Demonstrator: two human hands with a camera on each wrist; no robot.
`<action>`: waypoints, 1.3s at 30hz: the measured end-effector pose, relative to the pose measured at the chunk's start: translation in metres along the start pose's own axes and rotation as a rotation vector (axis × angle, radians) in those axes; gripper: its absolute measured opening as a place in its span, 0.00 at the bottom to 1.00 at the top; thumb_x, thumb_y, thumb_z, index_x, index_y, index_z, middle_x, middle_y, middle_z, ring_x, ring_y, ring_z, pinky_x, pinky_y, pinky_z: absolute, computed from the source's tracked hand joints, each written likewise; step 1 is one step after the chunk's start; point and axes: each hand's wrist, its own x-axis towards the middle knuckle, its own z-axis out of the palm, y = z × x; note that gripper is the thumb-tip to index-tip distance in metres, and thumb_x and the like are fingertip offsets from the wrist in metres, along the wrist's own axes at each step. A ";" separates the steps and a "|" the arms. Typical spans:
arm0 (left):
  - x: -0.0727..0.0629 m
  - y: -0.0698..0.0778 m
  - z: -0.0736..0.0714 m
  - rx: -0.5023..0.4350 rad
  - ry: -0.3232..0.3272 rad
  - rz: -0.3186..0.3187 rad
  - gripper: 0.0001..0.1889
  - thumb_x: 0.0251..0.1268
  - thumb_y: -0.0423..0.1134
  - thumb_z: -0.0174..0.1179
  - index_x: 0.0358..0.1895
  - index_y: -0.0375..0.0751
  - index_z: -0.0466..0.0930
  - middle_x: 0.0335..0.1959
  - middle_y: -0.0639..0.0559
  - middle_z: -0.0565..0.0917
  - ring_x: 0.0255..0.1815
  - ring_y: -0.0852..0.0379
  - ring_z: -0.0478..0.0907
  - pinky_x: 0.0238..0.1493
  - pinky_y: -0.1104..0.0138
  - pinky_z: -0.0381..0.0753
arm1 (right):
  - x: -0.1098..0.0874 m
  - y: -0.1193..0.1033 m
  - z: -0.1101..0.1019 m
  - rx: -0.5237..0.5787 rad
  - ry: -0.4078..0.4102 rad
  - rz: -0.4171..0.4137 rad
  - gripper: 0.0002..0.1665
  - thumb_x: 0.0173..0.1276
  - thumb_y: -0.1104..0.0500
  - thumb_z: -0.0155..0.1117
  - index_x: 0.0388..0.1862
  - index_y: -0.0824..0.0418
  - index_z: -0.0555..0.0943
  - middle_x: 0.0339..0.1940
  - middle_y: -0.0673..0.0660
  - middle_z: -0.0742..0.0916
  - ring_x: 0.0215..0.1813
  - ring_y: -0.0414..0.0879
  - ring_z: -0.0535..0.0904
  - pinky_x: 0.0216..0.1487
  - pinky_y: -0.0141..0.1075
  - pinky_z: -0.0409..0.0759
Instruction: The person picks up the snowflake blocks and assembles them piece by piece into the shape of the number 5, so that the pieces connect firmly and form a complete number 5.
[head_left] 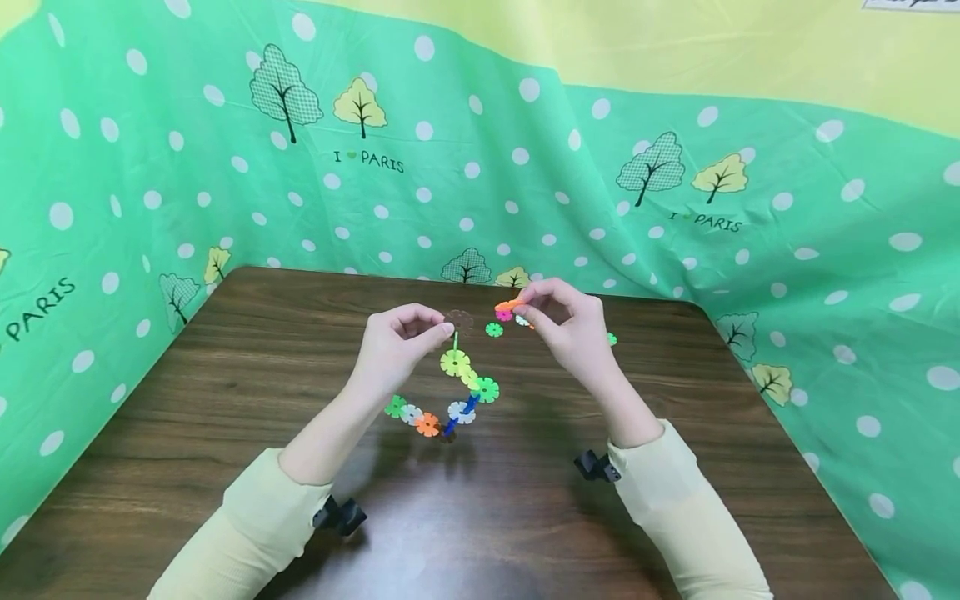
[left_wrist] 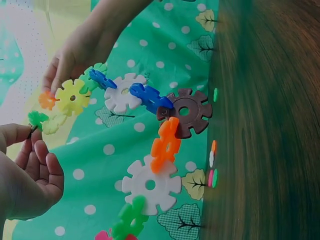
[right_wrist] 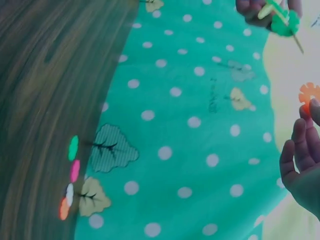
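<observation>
Chain is well along, from where I'm standing. The left hand (head_left: 397,346) pinches a brown disc (head_left: 460,322) between thumb and index finger, remaining fingers bent loosely; that's the top end. The chain (head_left: 454,363) hangs from it over the tabletop (head_left: 187,417), curving through green, yellow, blue, white, a second brown, orange, white and green, all slotted edge to edge. A pink piece (left_wrist: 131,237) shows past the green in the left wrist view; looks joined, but it's cut off there.

The right hand (head_left: 570,325) has an orange disc (head_left: 510,306) between thumb and fingertips, apart from the brown one. So that joint isn't made; I'd call it the step in hand.

Left over: a few loose discs at the back, including a green disc (head_left: 493,330), a pink disc (head_left: 503,315) and a white disc (head_left: 522,320), plus another green one (head_left: 612,339) further right. Exact count hidden behind the right hand.
</observation>
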 end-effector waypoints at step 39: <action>-0.008 0.003 0.007 0.000 -0.035 -0.018 0.07 0.56 0.34 0.66 0.34 0.32 0.83 0.24 0.53 0.84 0.24 0.61 0.77 0.26 0.73 0.74 | -0.008 -0.001 0.022 0.059 -0.029 -0.190 0.11 0.50 0.76 0.69 0.30 0.64 0.83 0.30 0.58 0.87 0.35 0.42 0.81 0.38 0.28 0.77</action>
